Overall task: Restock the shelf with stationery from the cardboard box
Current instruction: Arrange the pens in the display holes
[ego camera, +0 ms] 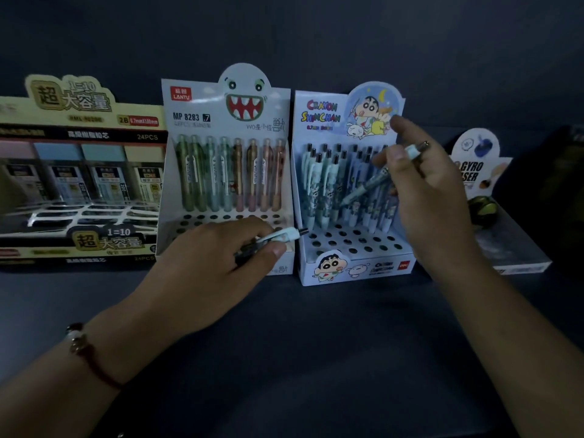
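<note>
Left hand (218, 248) low and forward, palm down, fingers curled, thumb and forefinger pinching a pale mechanical pencil (281, 237) that juts out to the right. Left forearm stretched in from the lower left, beaded cord bracelet (83, 352) round the wrist. Right hand (423, 184) raised higher, back toward the camera, fingers curled round a second mechanical pencil (376, 181) held aslant, forefinger lifted. Right forearm reaching in from the lower right.
</note>
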`<state>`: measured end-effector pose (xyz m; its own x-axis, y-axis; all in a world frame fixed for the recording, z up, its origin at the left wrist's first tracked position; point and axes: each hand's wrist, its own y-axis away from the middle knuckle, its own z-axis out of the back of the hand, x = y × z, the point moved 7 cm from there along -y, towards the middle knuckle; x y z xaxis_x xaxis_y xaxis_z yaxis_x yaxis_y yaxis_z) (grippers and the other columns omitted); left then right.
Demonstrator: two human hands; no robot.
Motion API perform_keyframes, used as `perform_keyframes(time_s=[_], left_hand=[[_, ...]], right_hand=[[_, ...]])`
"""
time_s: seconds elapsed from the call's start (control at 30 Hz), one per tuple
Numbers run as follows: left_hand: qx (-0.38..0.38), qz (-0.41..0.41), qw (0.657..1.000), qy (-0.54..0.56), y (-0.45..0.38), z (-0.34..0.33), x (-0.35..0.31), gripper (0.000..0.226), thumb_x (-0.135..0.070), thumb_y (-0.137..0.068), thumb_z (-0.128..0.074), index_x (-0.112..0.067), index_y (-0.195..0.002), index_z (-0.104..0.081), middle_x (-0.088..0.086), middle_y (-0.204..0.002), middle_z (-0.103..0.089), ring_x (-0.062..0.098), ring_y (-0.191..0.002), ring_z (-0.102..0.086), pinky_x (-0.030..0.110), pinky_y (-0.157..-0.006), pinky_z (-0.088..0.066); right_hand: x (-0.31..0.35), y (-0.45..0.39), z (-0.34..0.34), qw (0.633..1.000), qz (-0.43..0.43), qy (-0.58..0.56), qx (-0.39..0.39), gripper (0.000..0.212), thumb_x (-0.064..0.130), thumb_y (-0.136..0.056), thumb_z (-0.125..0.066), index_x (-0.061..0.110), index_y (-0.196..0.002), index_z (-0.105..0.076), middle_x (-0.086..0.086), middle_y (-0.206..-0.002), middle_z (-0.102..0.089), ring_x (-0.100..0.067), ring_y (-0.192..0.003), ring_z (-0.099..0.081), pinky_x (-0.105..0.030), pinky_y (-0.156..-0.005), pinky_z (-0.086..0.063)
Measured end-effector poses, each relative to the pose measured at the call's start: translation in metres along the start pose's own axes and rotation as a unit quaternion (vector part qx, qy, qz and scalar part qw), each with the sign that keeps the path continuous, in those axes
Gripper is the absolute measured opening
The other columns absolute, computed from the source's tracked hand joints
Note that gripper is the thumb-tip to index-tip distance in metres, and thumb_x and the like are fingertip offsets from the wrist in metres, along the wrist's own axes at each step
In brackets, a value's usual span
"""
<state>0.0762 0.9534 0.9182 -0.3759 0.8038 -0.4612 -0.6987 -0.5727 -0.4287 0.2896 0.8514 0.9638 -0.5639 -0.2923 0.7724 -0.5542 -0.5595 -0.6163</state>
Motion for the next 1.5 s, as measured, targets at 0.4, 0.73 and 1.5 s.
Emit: perform_keyframes(time_s=[0.4, 0.73, 1.5], left_hand=[[0.011, -0.017, 1.000, 0.008, -0.002, -0.001, 0.000, 0.030, -0.062, -0.090, -0.039, -0.041, -0.096, -0.060, -0.023, -0.079, -0.060, 0.002, -0.063, -0.058, 0.026, -0.052, -0.039], [0.018, -0.015, 1.000, 0.009, -0.002, -0.004, 0.001, 0.032, -0.065, -0.090, -0.039, -0.041, -0.096, -0.060, -0.012, -0.074, -0.060, 0.007, -0.059, -0.057, 0.039, -0.056, -0.049], [0.038, -0.032, 0.999, 0.001, 0.000, -0.004, -0.005, 0.022, -0.064, -0.089, -0.037, -0.049, -0.080, -0.050, -0.019, -0.079, -0.059, 0.009, -0.060, -0.058, 0.029, -0.050, -0.040]], right_hand=[[0.002, 0.000, 0.003, 0.996, 0.049, 0.071, -0.024, 0.048, 0.023, -0.092, -0.068, 0.032, -0.137, -0.053, 0.009, -0.094, -0.058, 0.001, -0.081, -0.057, -0.008, -0.076, -0.044], [0.006, 0.002, 0.001, 0.993, 0.078, 0.086, -0.037, 0.041, 0.019, -0.092, -0.067, 0.035, -0.129, -0.057, 0.020, -0.099, -0.060, 0.004, -0.094, -0.062, -0.012, -0.084, -0.050], [0.000, 0.002, -0.018, 0.948, 0.143, 0.282, -0.033, 0.042, 0.025, -0.092, -0.065, 0.023, -0.133, -0.060, 0.031, -0.100, -0.044, -0.009, -0.115, -0.033, -0.041, -0.105, -0.031]])
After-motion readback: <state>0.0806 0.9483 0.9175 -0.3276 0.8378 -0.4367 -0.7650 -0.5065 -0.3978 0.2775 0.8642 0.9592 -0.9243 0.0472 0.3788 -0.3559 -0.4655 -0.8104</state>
